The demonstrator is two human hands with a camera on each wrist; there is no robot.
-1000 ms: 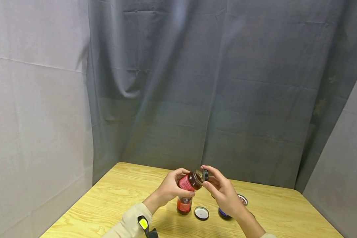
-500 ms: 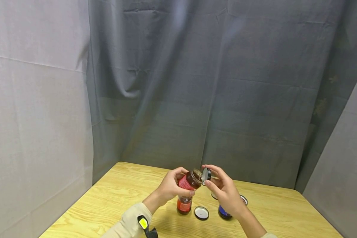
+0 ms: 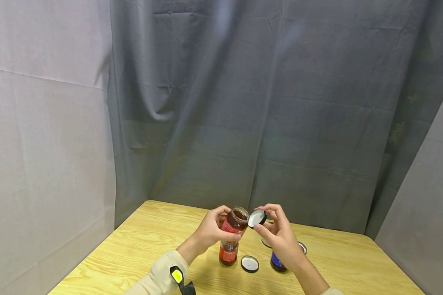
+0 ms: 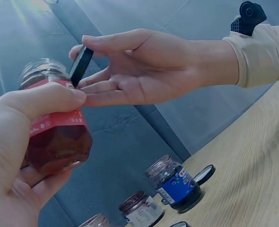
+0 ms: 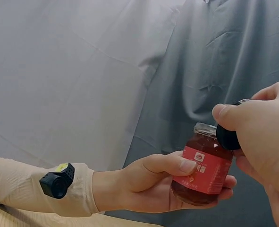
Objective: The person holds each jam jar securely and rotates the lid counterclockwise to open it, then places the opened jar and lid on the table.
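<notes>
My left hand (image 3: 215,229) grips a small glass jar (image 3: 234,222) with a red label and dark red contents, held above the table with its mouth uncovered. The same jar (image 4: 54,137) fills the left wrist view, and the right wrist view shows the jar (image 5: 203,163) in the left hand (image 5: 153,182). My right hand (image 3: 271,225) pinches a black lid (image 3: 257,218) with a white inside, just right of the jar's mouth. The lid (image 4: 81,65) is seen edge-on, close to the rim, and in the right wrist view the lid (image 5: 226,137) is half hidden by fingers.
On the wooden table (image 3: 140,246) below the hands stand a second red-labelled jar (image 3: 228,254) and a blue-labelled jar (image 3: 278,262), both without lids. Loose lids lie beside them (image 3: 250,264) and behind (image 3: 302,247). Grey cloth hangs behind the table.
The lid has come away from the jar's mouth and turned its white inside toward me. The jar has tipped more upright in the left hand.
</notes>
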